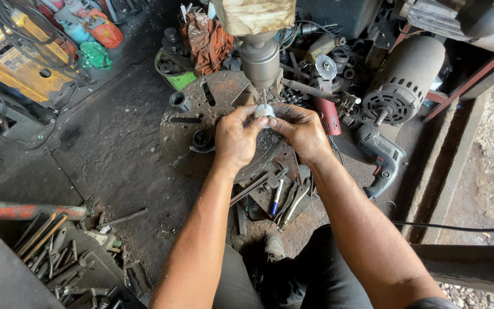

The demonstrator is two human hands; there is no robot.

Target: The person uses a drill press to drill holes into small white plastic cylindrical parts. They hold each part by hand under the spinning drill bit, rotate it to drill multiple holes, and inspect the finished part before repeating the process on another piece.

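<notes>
Forearms: both reach forward from the bottom of the head view.
Left hand (234, 139): fingers closed on the small white round part (264, 110).
Right hand (303, 133): fingertips pinch its other side.
Part: between both grips, equally near, directly under the vertical drill bit (263, 96), above the round slotted surface (201, 109).

arms: bare, no sleeves to the elbow | trousers: dark grey | hands: no gloves, no rings

Grey electric motor (402, 86) upper right, power drill (381, 157) below it, green tub (174, 73), blue pen (276, 197)
</notes>
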